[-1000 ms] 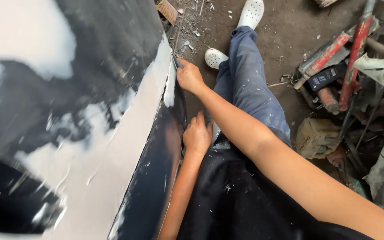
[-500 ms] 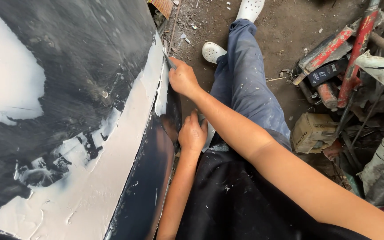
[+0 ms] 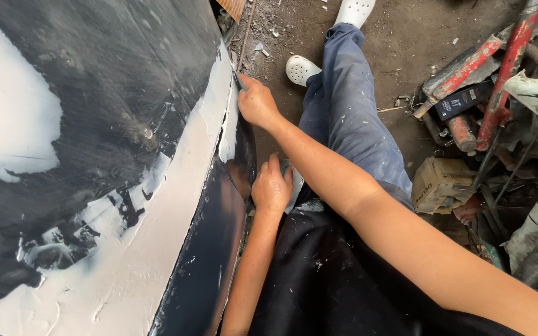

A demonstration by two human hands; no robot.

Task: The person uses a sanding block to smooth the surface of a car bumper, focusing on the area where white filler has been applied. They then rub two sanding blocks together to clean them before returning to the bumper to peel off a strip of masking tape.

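Right hand (image 3: 258, 102), upper centre, closed on a thin scraper (image 3: 239, 81) at the panel's (image 3: 113, 124) white filler band (image 3: 175, 205), which runs lengthwise toward lower left; left hand (image 3: 271, 186) rests below, fingers loosely curled against the panel edge, empty

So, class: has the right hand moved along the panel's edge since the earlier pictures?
Cannot tell. The right hand sits at the same spot by the white filler on the panel edge; the camera itself shifted.

We have 1 head view, looking steeply down from close above our hands at the black car panel (image 3: 94, 93) and dirt floor (image 3: 418, 37).
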